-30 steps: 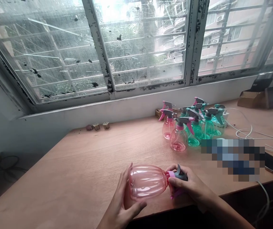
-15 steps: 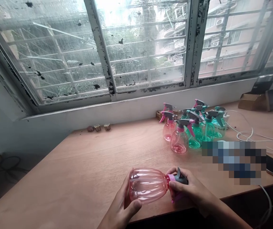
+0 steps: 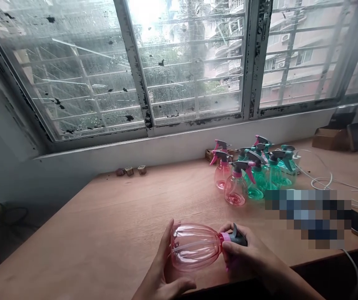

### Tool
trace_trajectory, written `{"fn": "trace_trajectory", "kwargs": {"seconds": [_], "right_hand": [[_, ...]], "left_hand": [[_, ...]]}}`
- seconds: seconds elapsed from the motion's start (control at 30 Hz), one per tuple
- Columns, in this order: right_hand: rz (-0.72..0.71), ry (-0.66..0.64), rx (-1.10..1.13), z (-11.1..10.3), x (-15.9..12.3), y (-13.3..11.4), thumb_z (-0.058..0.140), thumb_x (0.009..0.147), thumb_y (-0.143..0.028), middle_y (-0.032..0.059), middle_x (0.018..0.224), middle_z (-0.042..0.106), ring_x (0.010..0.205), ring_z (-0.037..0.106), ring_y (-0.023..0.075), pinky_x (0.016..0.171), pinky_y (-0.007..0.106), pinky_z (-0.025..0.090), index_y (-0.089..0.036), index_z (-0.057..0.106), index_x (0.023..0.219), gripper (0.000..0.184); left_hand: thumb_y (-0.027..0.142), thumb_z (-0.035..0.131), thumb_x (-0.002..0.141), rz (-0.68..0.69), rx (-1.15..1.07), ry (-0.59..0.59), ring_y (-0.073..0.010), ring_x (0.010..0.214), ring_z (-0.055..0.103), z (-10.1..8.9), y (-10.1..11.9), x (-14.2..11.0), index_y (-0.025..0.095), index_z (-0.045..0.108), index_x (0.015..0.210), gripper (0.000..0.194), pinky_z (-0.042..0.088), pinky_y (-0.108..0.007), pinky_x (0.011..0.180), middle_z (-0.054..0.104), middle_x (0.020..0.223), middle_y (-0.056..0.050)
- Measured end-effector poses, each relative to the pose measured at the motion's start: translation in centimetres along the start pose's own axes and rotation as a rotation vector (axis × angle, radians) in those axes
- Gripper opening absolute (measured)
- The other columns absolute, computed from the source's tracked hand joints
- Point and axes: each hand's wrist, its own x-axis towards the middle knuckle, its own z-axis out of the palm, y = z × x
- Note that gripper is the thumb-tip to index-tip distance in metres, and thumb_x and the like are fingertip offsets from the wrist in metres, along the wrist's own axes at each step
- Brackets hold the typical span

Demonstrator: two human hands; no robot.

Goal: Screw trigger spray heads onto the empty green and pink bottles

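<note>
Pink spray bottle, gripped sideways by left hand and right hand, could slip if either grip loosens.

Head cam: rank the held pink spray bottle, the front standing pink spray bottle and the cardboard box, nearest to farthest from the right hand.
From the right hand:
1. Held pink spray bottle: in the hand, on its side, left of the fingers.
2. Standing pink spray bottle: ahead, front of the cluster.
3. Cardboard box: far right, by the window wall.
</note>
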Motion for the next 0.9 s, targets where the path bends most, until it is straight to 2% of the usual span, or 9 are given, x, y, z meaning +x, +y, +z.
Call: {"fn": "trace_trajectory", "kwargs": {"seconds": [0.1, 0.17, 0.33, 0.47, 0.57, 0.7, 0.8, 0.9], "right_hand": [[0.008, -0.007, 0.017, 0.07, -0.17, 0.07, 0.084, 0.077, -0.048, 0.0019, 0.068, 0.075, 0.060, 0.071, 0.0189, 0.060, 0.029, 0.056, -0.018, 0.054, 0.097, 0.047], [0.015, -0.013, 0.027, 0.05, -0.23, 0.17, 0.086, 0.075, -0.046, 0.0023, 0.069, 0.076, 0.061, 0.071, 0.0193, 0.061, 0.031, 0.057, -0.019, 0.054, 0.098, 0.048], [0.000, -0.037, 0.024, -0.28, 0.01, 0.45, 0.084, 0.077, -0.048, 0.0036, 0.071, 0.077, 0.061, 0.072, 0.0196, 0.060, 0.031, 0.056, -0.018, 0.055, 0.099, 0.047], [-0.022, -0.045, 0.020, -0.38, 0.18, 0.40, 0.085, 0.076, -0.048, 0.0041, 0.072, 0.076, 0.065, 0.071, 0.0194, 0.065, 0.032, 0.057, -0.017, 0.059, 0.096, 0.045], [-0.037, -0.036, 0.016, -0.36, 0.15, 0.30, 0.085, 0.076, -0.047, 0.0044, 0.072, 0.076, 0.065, 0.069, 0.0185, 0.065, 0.031, 0.056, -0.016, 0.061, 0.094, 0.043], [-0.014, -0.045, 0.037, -0.56, -0.11, 0.26, 0.086, 0.075, -0.045, 0.0051, 0.074, 0.077, 0.066, 0.070, 0.0195, 0.065, 0.032, 0.055, -0.016, 0.061, 0.099, 0.045], [-0.062, -0.079, 0.020, -0.70, -0.23, 0.46, 0.087, 0.072, -0.048, 0.0074, 0.081, 0.078, 0.072, 0.071, 0.0224, 0.068, 0.033, 0.054, -0.017, 0.064, 0.109, 0.054], [-0.174, -0.096, 0.099, -0.59, 0.03, 0.82, 0.075, 0.079, -0.065, 0.0095, 0.083, 0.076, 0.072, 0.071, 0.0252, 0.070, 0.036, 0.055, -0.017, 0.069, 0.106, 0.056]], "left_hand": [[0.057, 0.079, 0.081, -0.039, -0.091, -0.018, -0.0377, 0.153, 0.019, -0.13, 0.48, -0.36, 0.033, 0.014, 0.160, 0.105, 0.016, -0.051, 0.126, 0.024, 0.168, -0.007], [0.063, 0.073, 0.083, -0.053, -0.120, -0.047, -0.0395, 0.152, 0.023, -0.16, 0.71, -0.44, 0.029, 0.017, 0.160, 0.101, 0.021, -0.053, 0.125, 0.029, 0.166, -0.009], [0.052, 0.078, 0.084, -0.054, -0.108, -0.046, -0.0371, 0.152, 0.026, 0.10, 1.05, -0.21, 0.030, 0.028, 0.158, 0.092, 0.023, -0.051, 0.125, 0.035, 0.163, -0.009], [0.044, 0.087, 0.077, -0.064, -0.205, -0.068, -0.0395, 0.145, 0.039, 0.28, 1.02, -0.28, 0.038, 0.022, 0.158, 0.104, 0.029, -0.054, 0.121, 0.036, 0.162, -0.009], [0.043, 0.082, 0.083, -0.053, -0.175, -0.071, -0.0360, 0.147, 0.036, 0.25, 1.03, -0.47, 0.042, 0.018, 0.158, 0.099, 0.025, -0.051, 0.123, 0.034, 0.163, -0.007], [0.047, 0.077, 0.087, -0.011, -0.131, -0.093, -0.0352, 0.149, 0.032, 0.30, 1.03, -0.56, 0.038, 0.013, 0.160, 0.098, 0.024, -0.052, 0.123, 0.037, 0.160, -0.010], [0.045, 0.080, 0.084, 0.026, -0.157, -0.031, -0.0363, 0.148, 0.033, 0.44, 0.83, -0.64, 0.039, 0.023, 0.157, 0.093, 0.032, -0.049, 0.121, 0.027, 0.166, -0.007], [0.044, 0.083, 0.080, 0.023, -0.188, 0.081, -0.0394, 0.147, 0.035, 0.65, 0.78, -0.86, 0.039, 0.032, 0.154, 0.090, 0.042, -0.048, 0.115, 0.027, 0.166, -0.007]]}}
